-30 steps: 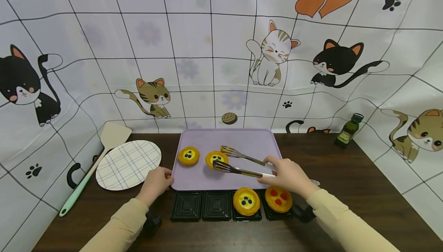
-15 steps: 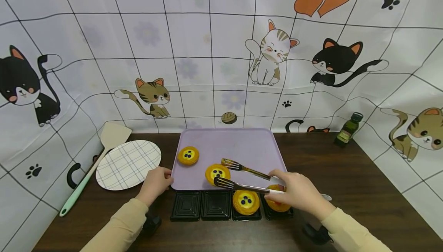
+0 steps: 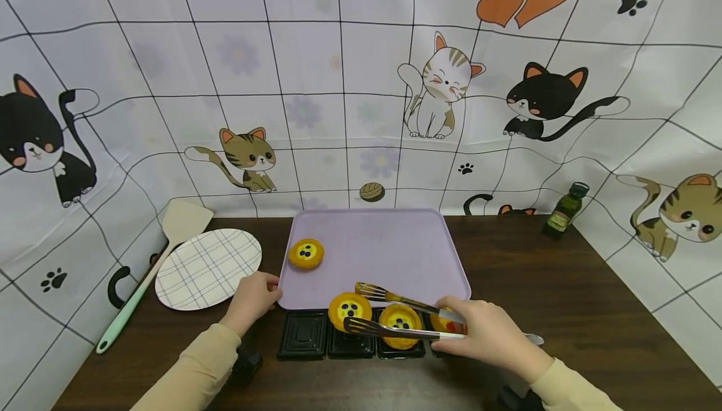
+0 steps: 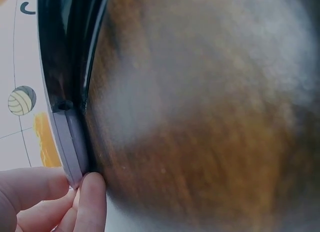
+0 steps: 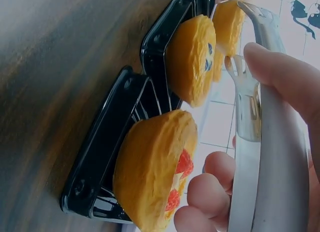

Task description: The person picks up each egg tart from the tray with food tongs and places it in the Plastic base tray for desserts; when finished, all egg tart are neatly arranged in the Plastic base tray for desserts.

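My right hand (image 3: 470, 331) grips metal tongs (image 3: 407, 302), which clamp a blueberry tart (image 3: 350, 307) just over the second black cup (image 3: 351, 343) at the lavender tray's (image 3: 395, 242) front edge. In the cup to its right sits another blueberry tart (image 3: 400, 322). A red-fruit tart (image 3: 442, 324) lies mostly behind my hand. One more blueberry tart (image 3: 306, 253) rests on the tray. My left hand (image 3: 261, 291) holds the tray's front-left corner, fingers (image 4: 91, 202) pinching its rim (image 4: 70, 142). The right wrist view shows the red tart (image 5: 155, 182), the tongs (image 5: 270, 157) and the cups (image 5: 115, 142).
An empty black cup (image 3: 303, 336) is leftmost in the row. A plaid oval plate (image 3: 209, 267) and a green-handled spatula (image 3: 152, 270) lie left of the tray. A small green bottle (image 3: 564, 212) stands at the back right. Cat-print sheets wall in the brown table (image 3: 564, 298).
My right hand has carried the tart in the tongs from the middle of the tray toward me, to the row of black cups. The left hand has stayed on the tray corner.
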Motion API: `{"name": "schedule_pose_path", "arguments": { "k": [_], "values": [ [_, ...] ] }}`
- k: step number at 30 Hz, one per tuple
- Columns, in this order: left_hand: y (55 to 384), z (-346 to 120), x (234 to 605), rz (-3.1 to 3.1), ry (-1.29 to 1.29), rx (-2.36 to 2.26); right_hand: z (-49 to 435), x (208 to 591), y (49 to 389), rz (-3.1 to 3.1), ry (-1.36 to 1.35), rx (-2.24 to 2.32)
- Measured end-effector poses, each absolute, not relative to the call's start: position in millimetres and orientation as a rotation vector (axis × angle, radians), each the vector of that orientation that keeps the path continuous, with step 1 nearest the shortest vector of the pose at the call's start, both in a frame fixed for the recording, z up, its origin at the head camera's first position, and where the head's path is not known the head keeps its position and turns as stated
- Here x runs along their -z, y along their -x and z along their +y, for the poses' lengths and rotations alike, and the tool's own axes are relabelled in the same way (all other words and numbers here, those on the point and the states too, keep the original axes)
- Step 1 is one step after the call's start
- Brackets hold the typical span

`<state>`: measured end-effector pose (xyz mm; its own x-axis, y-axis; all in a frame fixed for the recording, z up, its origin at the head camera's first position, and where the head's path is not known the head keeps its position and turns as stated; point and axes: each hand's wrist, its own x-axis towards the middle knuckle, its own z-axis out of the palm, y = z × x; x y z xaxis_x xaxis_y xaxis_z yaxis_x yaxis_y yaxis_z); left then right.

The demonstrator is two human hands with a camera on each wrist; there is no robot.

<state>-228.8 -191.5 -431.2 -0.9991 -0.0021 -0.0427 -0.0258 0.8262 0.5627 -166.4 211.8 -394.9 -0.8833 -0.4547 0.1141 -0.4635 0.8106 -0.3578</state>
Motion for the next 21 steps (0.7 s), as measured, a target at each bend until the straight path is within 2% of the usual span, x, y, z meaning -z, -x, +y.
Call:
{"name": "schedule_pose_path", "arguments": {
  "k": [21],
  "values": [
    [229.6, -191.4, 433.3, 2.977, 0.016, -0.889, 211.0, 401.9, 163.1, -2.904, -0.844, -0.542]
  ]
}}
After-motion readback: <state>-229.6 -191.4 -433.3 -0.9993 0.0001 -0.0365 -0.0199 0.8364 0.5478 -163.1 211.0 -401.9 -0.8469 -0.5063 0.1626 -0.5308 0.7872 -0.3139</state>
